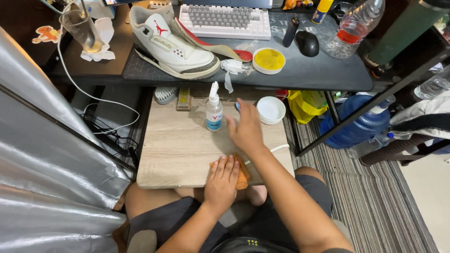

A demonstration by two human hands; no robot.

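The left hand (222,180) is pressed flat, fingers together, on an orange cloth (242,174). The right hand (246,130) is held open, fingers spread, just beside a slim plastic spray bottle (214,111).

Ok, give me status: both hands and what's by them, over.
Left hand flat on orange cloth at wooden board edge. Right hand open, hovering beside spray bottle, holding nothing. White lid just past it.
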